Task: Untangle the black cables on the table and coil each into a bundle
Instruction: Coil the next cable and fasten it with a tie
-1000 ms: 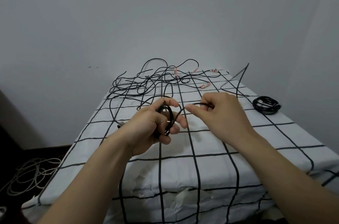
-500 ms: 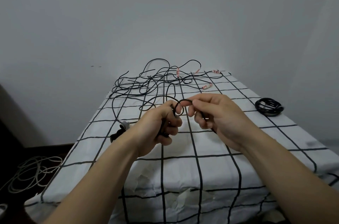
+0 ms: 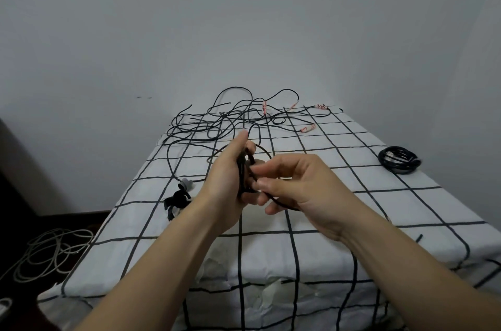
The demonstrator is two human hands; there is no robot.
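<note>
My left hand (image 3: 227, 176) grips a small coil of black cable (image 3: 245, 168) above the middle of the table. Close beside it, my right hand (image 3: 295, 187) pinches the same cable's loose strand, which passes under its fingers. A tangle of black cables (image 3: 230, 119) with pink-tagged ends lies at the table's far end. One finished black bundle (image 3: 398, 161) rests at the right side.
The table has a white cloth with a black grid (image 3: 352, 222). A black and white plug (image 3: 180, 195) lies near the left edge. Pale cable (image 3: 48, 252) is heaped on the dark floor at the left. A grey wall stands behind.
My right hand has swung from above the coil down to its near side, carrying the strand round. My left hand has turned more upright with the coil.
</note>
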